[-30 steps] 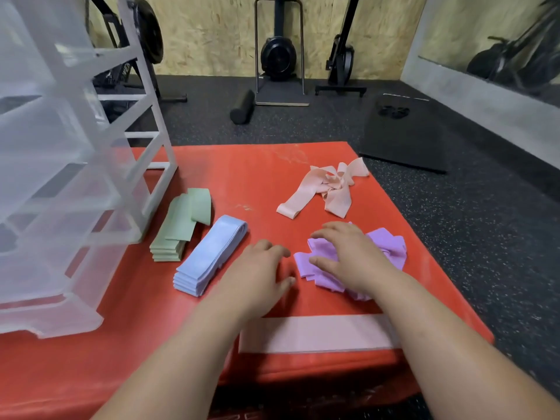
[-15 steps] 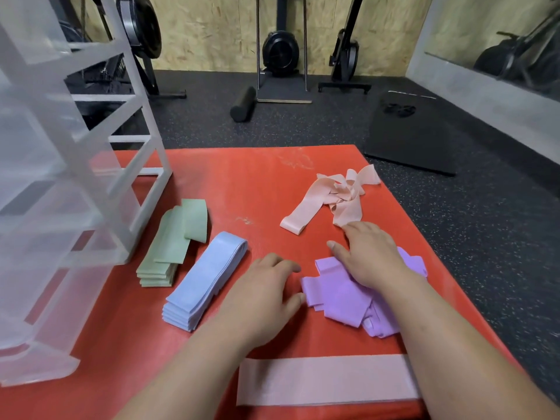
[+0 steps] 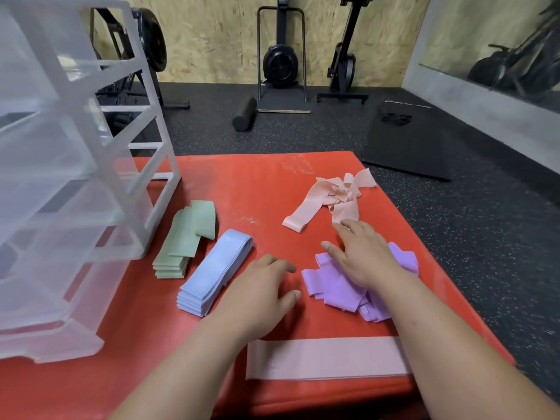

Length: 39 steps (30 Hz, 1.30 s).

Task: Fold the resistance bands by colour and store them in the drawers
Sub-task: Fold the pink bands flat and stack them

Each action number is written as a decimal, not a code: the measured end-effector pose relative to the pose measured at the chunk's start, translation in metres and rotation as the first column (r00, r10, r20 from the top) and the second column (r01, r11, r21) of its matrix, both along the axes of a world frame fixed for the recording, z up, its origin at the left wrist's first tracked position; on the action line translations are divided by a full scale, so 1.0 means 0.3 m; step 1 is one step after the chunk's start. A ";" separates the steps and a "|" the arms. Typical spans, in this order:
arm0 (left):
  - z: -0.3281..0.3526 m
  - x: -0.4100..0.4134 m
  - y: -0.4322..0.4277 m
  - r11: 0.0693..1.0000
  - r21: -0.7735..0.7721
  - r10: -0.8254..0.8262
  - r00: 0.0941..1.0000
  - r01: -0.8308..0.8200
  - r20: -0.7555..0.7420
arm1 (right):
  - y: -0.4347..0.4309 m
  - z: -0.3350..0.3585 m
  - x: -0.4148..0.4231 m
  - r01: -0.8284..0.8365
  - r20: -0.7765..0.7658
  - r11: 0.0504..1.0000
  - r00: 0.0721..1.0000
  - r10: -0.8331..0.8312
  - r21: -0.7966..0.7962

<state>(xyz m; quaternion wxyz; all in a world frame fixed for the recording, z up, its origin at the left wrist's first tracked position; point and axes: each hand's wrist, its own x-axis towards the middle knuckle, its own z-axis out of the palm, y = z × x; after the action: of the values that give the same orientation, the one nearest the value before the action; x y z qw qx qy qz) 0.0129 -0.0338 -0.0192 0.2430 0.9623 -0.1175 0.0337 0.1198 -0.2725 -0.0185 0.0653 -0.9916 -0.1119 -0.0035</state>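
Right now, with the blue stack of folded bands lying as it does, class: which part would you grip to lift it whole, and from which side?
Probably the middle of the blue stack, pinched through all its layers from its right long edge, where the left hand lies on bare mat. It is long and loose-layered, so an end grip would likely let it fan.

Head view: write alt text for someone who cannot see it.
A person's right hand rests on loose purple bands on a red mat, the left hand beside it. A green stack and a blue stack lie folded by clear drawers; tangled pink bands lie beyond.
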 end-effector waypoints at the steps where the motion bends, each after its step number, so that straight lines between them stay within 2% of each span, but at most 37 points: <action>1: -0.002 -0.004 0.005 1.000 0.002 0.008 1.000 -0.008 -0.006 | -0.005 0.003 -0.006 -0.003 -0.002 1.000 1.000 0.003 -0.003; 8: -0.034 -0.034 -0.006 0.982 0.186 0.000 1.000 0.001 -0.010 | -0.051 -0.015 0.023 0.042 -0.110 0.999 0.993 -0.043 -0.016; 11: -0.039 -0.026 -0.001 0.979 0.205 -0.011 1.000 0.014 -0.016 | -0.026 -0.046 0.047 0.033 -0.126 0.999 0.992 -0.033 -0.007; 16: -0.023 0.001 0.010 0.987 0.163 0.003 0.999 0.003 -0.038 | -0.036 -0.037 0.074 0.059 -0.054 0.997 0.997 -0.056 0.058; 19: -0.019 0.014 0.006 0.995 0.099 0.021 0.999 -0.017 -0.043 | -0.033 0.021 0.040 0.014 -0.022 0.995 1.000 -0.012 0.103; 21: -0.011 0.020 -0.005 0.999 0.011 0.037 0.999 -0.036 -0.035 | -0.008 0.061 -0.017 -0.059 0.006 0.990 0.998 0.059 0.130; 23: 0.006 0.030 -0.028 0.986 -0.147 0.068 0.996 -0.076 -0.059 | 0.026 0.091 -0.102 -0.147 0.005 0.970 0.989 0.148 0.192; 25: 0.021 0.042 -0.060 0.920 -0.360 0.107 0.983 -0.154 -0.147 | 0.052 0.104 -0.197 -0.240 -0.028 0.941 0.967 0.254 0.240; 26: 0.030 0.045 -0.078 0.856 -0.477 0.111 0.972 -0.199 -0.208 | 0.063 0.110 -0.242 -0.285 -0.046 0.924 0.951 0.306 0.255; 27: 0.039 0.046 -0.094 0.763 -0.596 0.104 0.957 -0.251 -0.270 | 0.071 0.114 -0.276 -0.323 -0.053 0.908 0.936 0.348 0.267; 29: 0.059 0.038 -0.121 0.517 -0.765 0.086 0.912 -0.385 -0.401 | 0.086 0.123 -0.323 -0.351 -0.045 0.896 0.925 0.376 0.273; 30: 0.068 0.033 -0.127 0.415 -0.796 0.089 0.890 -0.441 -0.447 | 0.092 0.126 -0.335 -0.353 -0.032 0.893 0.926 0.376 0.280; 31: 0.066 0.031 -0.127 0.351 -0.805 0.103 0.874 -0.478 -0.474 | 0.095 0.128 -0.342 -0.358 -0.013 0.887 0.926 0.378 0.291; 33: 0.063 0.020 -0.118 0.294 -0.812 0.134 0.863 -0.505 -0.488 | 0.096 0.128 -0.351 -0.369 0.004 0.872 0.922 0.388 0.323; 37: 0.073 -0.003 -0.091 0.246 -0.822 0.179 0.858 -0.513 -0.482 | 0.078 0.138 -0.362 -0.373 -0.020 0.794 0.900 0.435 0.479; 39: 0.081 -0.006 -0.079 0.300 -0.821 0.226 0.872 -0.486 -0.434 | 0.068 0.138 -0.353 -0.302 -0.023 0.765 0.924 0.382 0.569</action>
<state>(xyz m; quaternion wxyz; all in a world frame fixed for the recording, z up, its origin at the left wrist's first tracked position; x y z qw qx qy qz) 0.0110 -0.0576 0.0052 0.7276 0.6643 0.1686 0.0312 0.0138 -0.2521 0.0229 0.3573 -0.8898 -0.2803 0.0444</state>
